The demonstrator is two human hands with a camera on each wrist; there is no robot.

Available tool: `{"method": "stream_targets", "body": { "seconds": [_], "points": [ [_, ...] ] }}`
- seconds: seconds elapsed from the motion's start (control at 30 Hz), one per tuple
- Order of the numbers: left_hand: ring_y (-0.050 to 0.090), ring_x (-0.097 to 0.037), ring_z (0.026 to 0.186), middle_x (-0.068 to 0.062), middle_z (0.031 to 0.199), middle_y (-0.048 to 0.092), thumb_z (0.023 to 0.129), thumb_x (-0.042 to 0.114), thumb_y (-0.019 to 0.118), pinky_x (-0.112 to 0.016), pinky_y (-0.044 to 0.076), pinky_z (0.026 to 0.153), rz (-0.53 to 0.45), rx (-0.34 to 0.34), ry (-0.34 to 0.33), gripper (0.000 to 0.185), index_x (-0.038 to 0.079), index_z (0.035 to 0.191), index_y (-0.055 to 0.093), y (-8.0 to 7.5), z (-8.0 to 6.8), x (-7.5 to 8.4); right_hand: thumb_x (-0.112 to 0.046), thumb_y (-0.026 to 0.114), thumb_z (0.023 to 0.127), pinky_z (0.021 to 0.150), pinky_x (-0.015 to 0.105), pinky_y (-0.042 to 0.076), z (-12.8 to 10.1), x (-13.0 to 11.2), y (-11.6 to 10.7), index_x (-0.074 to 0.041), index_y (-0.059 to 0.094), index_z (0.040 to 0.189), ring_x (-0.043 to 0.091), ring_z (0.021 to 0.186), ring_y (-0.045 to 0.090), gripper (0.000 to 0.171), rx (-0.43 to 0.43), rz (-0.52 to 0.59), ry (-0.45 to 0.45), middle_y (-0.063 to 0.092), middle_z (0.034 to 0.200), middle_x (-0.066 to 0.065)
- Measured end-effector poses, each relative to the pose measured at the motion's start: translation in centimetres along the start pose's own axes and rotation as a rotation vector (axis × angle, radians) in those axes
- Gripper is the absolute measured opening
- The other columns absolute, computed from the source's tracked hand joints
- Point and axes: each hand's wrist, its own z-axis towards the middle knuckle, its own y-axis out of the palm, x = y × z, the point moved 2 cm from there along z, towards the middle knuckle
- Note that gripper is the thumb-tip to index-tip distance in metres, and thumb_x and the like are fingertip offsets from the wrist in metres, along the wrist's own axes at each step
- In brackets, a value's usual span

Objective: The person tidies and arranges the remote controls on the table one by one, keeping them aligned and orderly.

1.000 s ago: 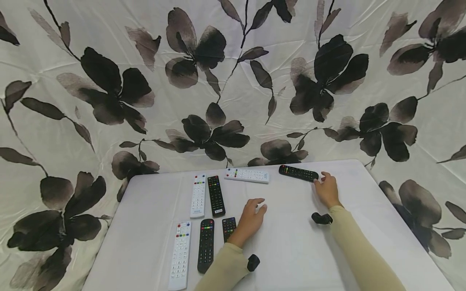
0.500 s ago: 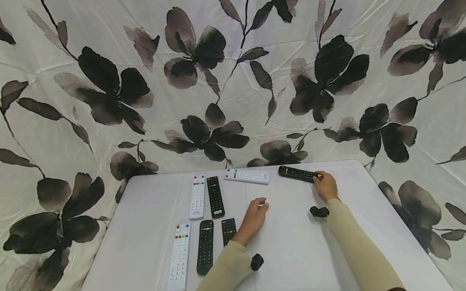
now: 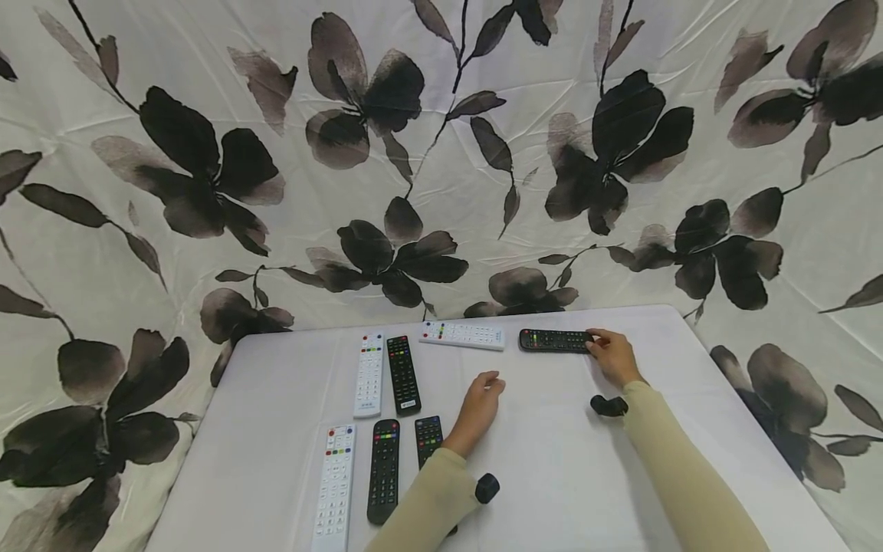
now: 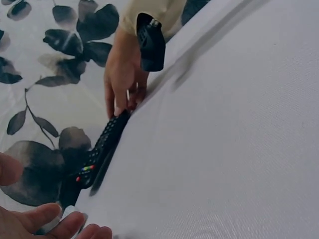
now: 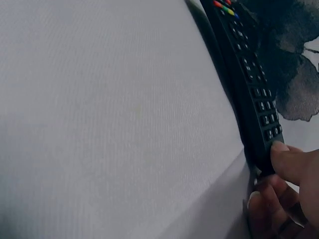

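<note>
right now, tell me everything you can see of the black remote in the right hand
The black remote is long, slim and plastic-looking, with rows of pale-marked keys: digits towards the held end, coloured keys including red and yellow at the other. It is face up, along the far edge of the table, right of the nearest white remote. The right hand pinches its right end between thumb and fingers. Whether it lies flat or is raised is unclear.

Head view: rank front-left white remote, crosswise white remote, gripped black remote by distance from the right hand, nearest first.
1. Gripped black remote: right end in the right hand.
2. Crosswise white remote: back edge.
3. Front-left white remote: front row, leftmost.
</note>
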Motion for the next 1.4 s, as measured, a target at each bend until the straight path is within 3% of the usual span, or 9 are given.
{"method": "stream_targets", "body": {
  "seconds": [0.23,0.47,0.67,0.83,1.1,1.4],
  "points": [
    [0.059,-0.041,0.131,-0.022,0.138,0.061,0.108,0.028,0.048,-0.056,0.048,0.113,-0.034,-0.025,-0.022,0.054,-0.006,0.149,0.051,0.5,0.5,-0.3,-0.006,0.058,0.107,0.092,0.051,0.053,-0.3,0.3,0.0,0.007,0.056,0.145,0.042,0.109,0.062,0.041,-0.029,-0.021,-0.080,0.062,0.123,0.033],
    [0.061,-0.040,0.125,-0.027,0.141,0.056,0.107,0.024,0.050,-0.047,0.057,0.103,-0.108,-0.046,-0.038,0.057,-0.011,0.151,0.045,1.3,0.7,-0.4,-0.002,0.062,0.104,0.089,0.052,0.056,-0.9,0.3,0.0,0.011,0.060,0.139,0.042,0.102,0.066,0.037,-0.035,-0.019,-0.181,0.065,0.113,0.031],
    [0.064,-0.030,0.105,-0.026,0.136,0.056,0.105,0.023,0.055,-0.037,0.059,0.088,-0.121,-0.028,-0.059,0.060,-0.014,0.151,0.043,2.1,1.1,-0.7,-0.003,0.062,0.104,0.096,0.057,0.055,-1.4,0.1,0.2,0.009,0.061,0.140,0.044,0.108,0.066,0.038,-0.065,-0.018,-0.168,0.066,0.117,0.032],
    [0.060,-0.022,0.083,-0.022,0.129,0.059,0.105,0.024,0.054,-0.028,0.053,0.074,-0.121,-0.038,-0.077,0.066,-0.016,0.154,0.036,2.6,1.2,-0.8,-0.002,0.064,0.102,0.094,0.053,0.057,-2.0,-0.2,0.4,0.008,0.062,0.138,0.043,0.108,0.067,0.038,-0.073,-0.012,-0.158,0.066,0.118,0.031],
    [0.060,-0.020,0.077,-0.020,0.127,0.059,0.104,0.026,0.054,-0.030,0.055,0.078,-0.109,-0.068,-0.078,0.069,-0.019,0.153,0.035,3.1,1.4,-1.1,0.001,0.064,0.101,0.080,0.037,0.058,-2.9,-0.5,0.6,0.008,0.062,0.139,0.039,0.106,0.068,0.038,-0.089,0.023,-0.132,0.065,0.122,0.032],
    [0.050,-0.015,0.075,-0.005,0.090,0.049,0.107,0.027,0.050,-0.023,0.046,0.070,-0.131,-0.126,-0.082,0.057,-0.013,0.148,0.049,3.2,1.4,-1.0,0.001,0.066,0.100,0.080,0.038,0.059,-4.1,-0.7,1.6,0.008,0.064,0.135,0.037,0.103,0.069,0.036,-0.078,0.037,-0.160,0.067,0.119,0.030]
  ]
}}
